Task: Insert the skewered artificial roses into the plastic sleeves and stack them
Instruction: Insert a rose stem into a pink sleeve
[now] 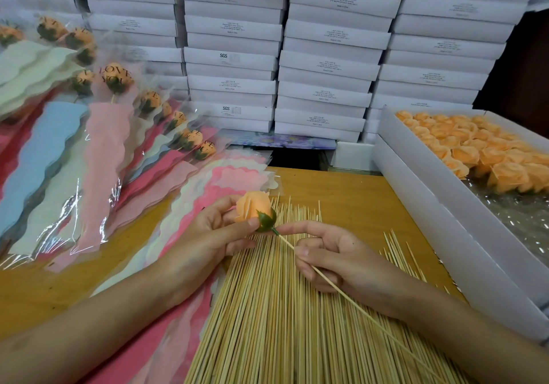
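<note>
Centrally, the left hand [214, 235] curls round the orange rose [252, 207], thumb and fingers gripping its petals above the pile of bamboo skewers [267, 309] on the wooden table [356, 193]. The right hand [332, 256] pinches the skewer [285, 241] stuck in the rose's green base, index finger stretched out to touch that base. Sleeved roses [98, 134] lie stacked at left.

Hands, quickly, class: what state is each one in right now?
Left hand: closed, pinching the orange rose by its head.
Right hand: closed on the skewer, index finger reaching toward the rose's green base.
</note>
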{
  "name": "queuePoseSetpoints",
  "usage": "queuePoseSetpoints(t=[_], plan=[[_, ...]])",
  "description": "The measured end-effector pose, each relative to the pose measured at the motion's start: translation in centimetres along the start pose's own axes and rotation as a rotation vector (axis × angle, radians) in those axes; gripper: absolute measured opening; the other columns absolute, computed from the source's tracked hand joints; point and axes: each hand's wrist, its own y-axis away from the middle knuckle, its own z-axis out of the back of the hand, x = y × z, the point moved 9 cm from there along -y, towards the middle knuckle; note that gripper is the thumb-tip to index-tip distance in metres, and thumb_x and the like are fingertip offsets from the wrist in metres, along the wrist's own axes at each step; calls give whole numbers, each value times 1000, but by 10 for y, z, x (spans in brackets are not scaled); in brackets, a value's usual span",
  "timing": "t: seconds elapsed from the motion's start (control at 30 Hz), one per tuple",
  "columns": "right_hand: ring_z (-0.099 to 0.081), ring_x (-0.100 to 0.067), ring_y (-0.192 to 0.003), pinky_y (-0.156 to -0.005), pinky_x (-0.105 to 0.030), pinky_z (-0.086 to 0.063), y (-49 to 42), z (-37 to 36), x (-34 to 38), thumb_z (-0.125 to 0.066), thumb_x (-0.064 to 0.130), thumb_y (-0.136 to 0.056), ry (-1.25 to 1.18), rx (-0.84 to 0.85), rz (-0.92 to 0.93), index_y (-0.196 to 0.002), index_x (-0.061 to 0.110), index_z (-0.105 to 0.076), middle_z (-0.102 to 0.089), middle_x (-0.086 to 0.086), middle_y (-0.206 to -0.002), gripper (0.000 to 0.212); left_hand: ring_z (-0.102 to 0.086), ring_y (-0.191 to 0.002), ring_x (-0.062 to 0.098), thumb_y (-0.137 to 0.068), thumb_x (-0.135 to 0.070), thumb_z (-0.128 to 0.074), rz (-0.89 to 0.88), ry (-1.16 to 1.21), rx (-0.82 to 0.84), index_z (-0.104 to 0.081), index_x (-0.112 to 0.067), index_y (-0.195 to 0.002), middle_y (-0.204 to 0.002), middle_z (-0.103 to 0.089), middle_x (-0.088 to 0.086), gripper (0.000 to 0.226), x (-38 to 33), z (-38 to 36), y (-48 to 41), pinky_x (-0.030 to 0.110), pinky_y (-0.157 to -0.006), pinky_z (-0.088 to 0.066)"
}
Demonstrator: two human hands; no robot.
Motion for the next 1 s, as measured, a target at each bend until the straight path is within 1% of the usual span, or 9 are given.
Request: queuePoseSetpoints(t=[0.17,0.27,0.4,0.57,0.67,0.73,0.8,0.9,1.0], plan=[[-34,-4,-46,-44,-18,-27,3,-4,4,-55,22,-94,-80,38,-14,-115,14,-68,-57,1,-67,26,-73,-81,21,-77,-9,-66,-10,65,-71,-54,-4,-117,-97,-73,11,42,-10,6,-4,22,-64,-58],[-32,-5,-47,-46,-21,-22,4,-5,6,-52,22,-95,-88,51,-20,-109,14,-70,-55,2,-64,24,-72,-78,20,-75,-12,-68,-6,144,-162,-49,-8,-118,-95,-73,12,48,-22,22,-9,22,-61,-58],[-32,-4,-44,-43,-17,-26,3,-5,6,-51,21,-94,-113,50,-23,-99,12,-69,-53,2,-60,20,-70,-70,11,-75,-16,-66,-40,97,-278,-57,-8,-106,-87,-73,4,33,-43,50,-15,17,-56,-55],[-34,0,-41,-41,-14,-28,1,-3,3,-48,18,-96,-131,47,-35,-99,9,-69,-53,3,-59,23,-70,-67,8,-89,-13,-58,72,163,-386,-64,-7,-90,-79,-69,2,8,-47,87,-21,14,-56,-55],[-35,0,-42,-41,-14,-29,1,-3,2,-48,17,-96,-147,57,-35,-99,9,-70,-53,3,-59,24,-73,-76,12,-84,-10,-60,118,199,-395,-61,-5,-90,-92,-68,8,8,-51,100,-23,16,-62,-57],[-35,-1,-43,-41,-13,-30,1,-2,1,-49,18,-96,-159,61,-28,-99,9,-71,-53,3,-60,23,-73,-91,16,-78,-11,-60,117,186,-354,-59,-3,-96,-107,-69,11,20,-55,102,-25,20,-70,-59],[-35,-1,-44,-41,-13,-31,0,-1,2,-50,19,-97,-168,61,-14,-100,11,-71,-53,4,-60,23,-71,-101,18,-80,-11,-59,104,80,-315,-58,-2,-105,-117,-68,13,26,-58,102,-26,23,-77,-58],[-36,0,-44,-42,-13,-34,0,3,3,-54,25,-94,-202,37,21,-104,11,-71,-52,4,-62,24,-70,-100,19,-77,-9,-71,84,-336,-308,-61,-8,-111,-113,-72,8,35,-59,106,-24,24,-75,-57],[-37,-1,-45,-42,-14,-35,0,14,6,-56,27,-91,-225,-51,82,-106,10,-71,-51,3,-62,27,-63,-88,19,-88,-10,-69,31,-867,-305,-65,-16,-99,-98,-68,2,14,-54,107,-24,21,-68,-50]])
